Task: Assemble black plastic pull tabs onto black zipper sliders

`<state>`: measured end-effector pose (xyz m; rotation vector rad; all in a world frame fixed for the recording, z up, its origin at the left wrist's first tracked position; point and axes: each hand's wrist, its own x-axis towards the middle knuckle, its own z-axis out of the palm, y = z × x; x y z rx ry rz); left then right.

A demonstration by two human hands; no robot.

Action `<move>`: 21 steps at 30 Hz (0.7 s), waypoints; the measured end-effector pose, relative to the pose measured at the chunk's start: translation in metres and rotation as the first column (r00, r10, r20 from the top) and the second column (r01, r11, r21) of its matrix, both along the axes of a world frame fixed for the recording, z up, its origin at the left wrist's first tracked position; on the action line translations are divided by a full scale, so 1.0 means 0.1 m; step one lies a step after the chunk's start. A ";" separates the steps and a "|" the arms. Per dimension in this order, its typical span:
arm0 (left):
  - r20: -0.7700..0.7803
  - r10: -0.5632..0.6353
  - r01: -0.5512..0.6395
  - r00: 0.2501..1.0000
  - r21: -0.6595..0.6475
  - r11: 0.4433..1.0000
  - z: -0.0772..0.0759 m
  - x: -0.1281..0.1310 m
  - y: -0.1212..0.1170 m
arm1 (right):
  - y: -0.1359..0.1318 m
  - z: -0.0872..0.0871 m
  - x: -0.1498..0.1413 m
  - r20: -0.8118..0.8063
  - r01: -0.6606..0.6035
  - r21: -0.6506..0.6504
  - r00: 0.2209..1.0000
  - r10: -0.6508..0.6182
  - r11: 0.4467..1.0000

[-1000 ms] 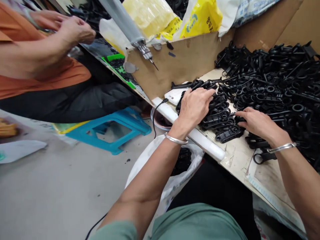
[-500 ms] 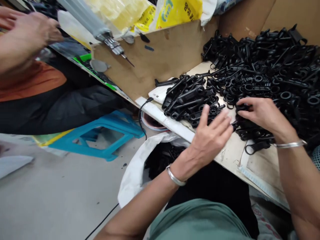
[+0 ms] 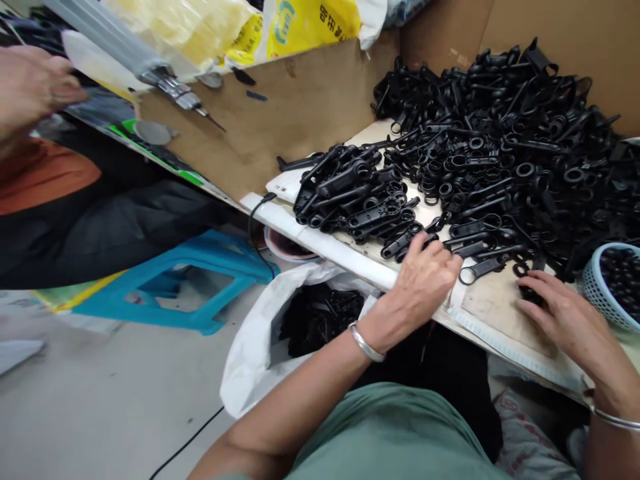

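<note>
My left hand (image 3: 425,277) is over the front of the table, its fingers curled in a fist-like grip. What is inside that grip, if anything, is hidden. My right hand (image 3: 565,307) has thumb and fingers closed around a small black plastic part (image 3: 531,293), partly covered, above a bare board (image 3: 505,310). Between the hands lies a black plastic arm with a ring end (image 3: 480,268). Behind them rises a large heap of similar black plastic parts (image 3: 480,160). A smaller pile of black arms (image 3: 350,190) sits to the left.
A light-blue basket (image 3: 595,280) of small black pieces stands at right. Below the table edge, a white sack (image 3: 245,360) holds black parts. An electric screwdriver (image 3: 170,83) hangs at upper left. Near a blue stool (image 3: 175,280), another person's hand (image 3: 35,93) shows.
My left hand has gone from spread fingers to a curled grip near the table's front. My right hand has drawn back from the heap toward the board, with a black part. The view has shifted right.
</note>
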<state>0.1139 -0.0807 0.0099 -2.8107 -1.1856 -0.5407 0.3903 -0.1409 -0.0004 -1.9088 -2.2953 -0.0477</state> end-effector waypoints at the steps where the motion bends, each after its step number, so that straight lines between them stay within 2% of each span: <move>1: -0.003 -0.016 0.016 1.000 -0.018 1.000 -0.01 0.12 -0.04 | 0.00 -0.02 0.01 -0.025 0.003 0.017 1.000 -0.003 1.000; 4: -0.020 -0.021 0.020 1.000 -0.042 0.999 -0.09 0.40 -0.09 | 0.01 0.01 0.03 -0.142 0.030 0.063 0.990 -0.021 0.998; 6: -0.042 0.008 -0.010 0.999 -0.044 0.999 -0.14 0.50 -0.08 | -0.02 0.08 0.04 -0.209 0.091 0.117 0.976 -0.065 0.989; 8: -0.066 0.026 -0.029 0.997 -0.055 0.998 -0.16 0.52 -0.07 | -0.11 0.16 0.04 -0.278 0.200 0.170 0.949 -0.148 0.965; 10: -0.058 0.017 -0.021 0.998 -0.072 0.997 -0.14 0.47 -0.08 | -0.23 0.21 0.01 -0.413 0.336 0.158 0.877 -0.247 0.929; 12: 0.022 -0.042 0.044 0.999 -0.063 0.997 -0.11 0.39 -0.11 | -0.36 0.23 -0.07 -0.630 0.412 0.034 0.716 -0.301 0.911; 13: 0.090 -0.090 0.093 0.992 -0.037 0.995 -0.11 0.35 -0.14 | -0.42 0.22 -0.14 -0.736 0.392 -0.062 0.603 -0.307 0.918; 15: 0.240 -0.213 0.208 0.947 0.048 0.977 -0.13 0.27 -0.21 | -0.52 0.17 -0.32 -0.866 0.236 -0.260 0.372 -0.335 0.936; 16: 0.306 -0.283 0.266 0.909 0.095 0.959 -0.17 0.24 -0.25 | -0.55 0.13 -0.42 -0.887 0.135 -0.339 0.284 -0.364 0.931; 18: 0.432 -0.384 0.357 0.816 0.144 0.923 -0.25 0.20 -0.34 | -0.60 0.04 -0.65 -0.893 -0.007 -0.427 0.165 -0.420 0.904; 19: 0.513 -0.386 0.375 0.767 0.129 0.918 -0.30 0.19 -0.39 | -0.61 0.00 -0.76 -0.897 -0.024 -0.432 0.117 -0.426 0.902; 20: 0.613 -0.336 0.372 0.715 0.072 0.925 -0.33 0.18 -0.44 | -0.61 -0.05 -0.87 -0.906 0.002 -0.417 0.078 -0.416 0.909; 21: 0.724 -0.223 0.358 0.653 -0.036 0.933 -0.35 0.18 -0.48 | -0.60 -0.09 -0.96 -0.919 0.069 -0.387 0.056 -0.391 0.920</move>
